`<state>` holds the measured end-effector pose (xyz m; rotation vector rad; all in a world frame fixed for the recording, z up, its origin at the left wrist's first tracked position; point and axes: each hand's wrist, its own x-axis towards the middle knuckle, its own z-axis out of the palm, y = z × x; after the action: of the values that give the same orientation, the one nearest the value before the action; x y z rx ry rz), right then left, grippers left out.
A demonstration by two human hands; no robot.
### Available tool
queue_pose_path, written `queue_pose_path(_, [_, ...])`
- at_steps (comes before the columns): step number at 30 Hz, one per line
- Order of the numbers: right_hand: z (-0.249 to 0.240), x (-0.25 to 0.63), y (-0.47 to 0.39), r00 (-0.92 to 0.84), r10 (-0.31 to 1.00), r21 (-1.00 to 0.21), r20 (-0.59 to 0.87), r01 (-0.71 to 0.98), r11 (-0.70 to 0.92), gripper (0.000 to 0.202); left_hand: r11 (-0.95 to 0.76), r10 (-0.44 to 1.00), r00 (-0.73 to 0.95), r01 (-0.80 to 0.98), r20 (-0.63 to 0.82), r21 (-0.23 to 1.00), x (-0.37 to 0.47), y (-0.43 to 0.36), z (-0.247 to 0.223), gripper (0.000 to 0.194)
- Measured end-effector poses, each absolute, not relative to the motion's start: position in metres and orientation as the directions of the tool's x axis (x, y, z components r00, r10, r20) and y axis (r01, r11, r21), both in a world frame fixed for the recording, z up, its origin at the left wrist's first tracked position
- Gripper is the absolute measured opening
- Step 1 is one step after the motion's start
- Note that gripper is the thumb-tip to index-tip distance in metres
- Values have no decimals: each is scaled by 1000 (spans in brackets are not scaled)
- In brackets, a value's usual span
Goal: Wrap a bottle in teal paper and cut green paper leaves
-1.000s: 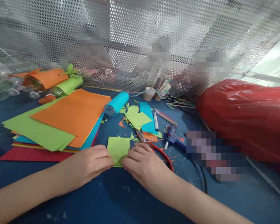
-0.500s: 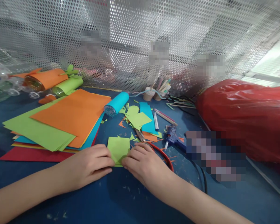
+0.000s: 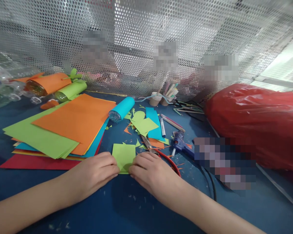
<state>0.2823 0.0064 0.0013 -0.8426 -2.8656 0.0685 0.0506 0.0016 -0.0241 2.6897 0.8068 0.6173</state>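
A small folded square of lime green paper [image 3: 124, 158] lies on the blue table between my two hands. My left hand [image 3: 97, 170] is closed on its left edge, fingers pressed together. At the lower right edge, my right hand [image 3: 147, 169] grips the same paper with bent fingertips; both thumbs are largely hidden. Scissors [image 3: 167, 158] with red handles lie partly behind my right hand. Lime green paper pieces [image 3: 145, 126] and scraps are scattered just beyond the square, beside blue paper strips [image 3: 154, 123].
On the left lies a stack of coloured paper sheets [image 3: 75, 122]. A blue paper-wrapped tube [image 3: 122, 109] sits behind. To the right are a glue gun [image 3: 182, 144], a marker [image 3: 163, 126] and a red plastic bag [image 3: 256, 126]. A perforated metal screen [image 3: 136, 42] stands at the back.
Both hands stay at the paper square. My right hand's fingers have drawn closer together and shifted very slightly; the surrounding things have not moved.
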Motion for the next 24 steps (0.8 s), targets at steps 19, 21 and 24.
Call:
queue_pose_path(19, [2, 285, 11, -705, 666, -191, 243, 638, 746, 12, -807, 573, 766, 467, 290, 363, 47, 4, -25, 28])
queue_pose_path(21, [3, 286, 12, -663, 694, -230, 280, 655, 719, 11, -802, 578, 764, 468, 286, 370, 48, 4, -25, 28])
queue_pose_path(24, [4, 286, 12, -693, 659, -278, 291, 598, 752, 7, -801, 579, 763, 468, 287, 373, 47, 3, -25, 28])
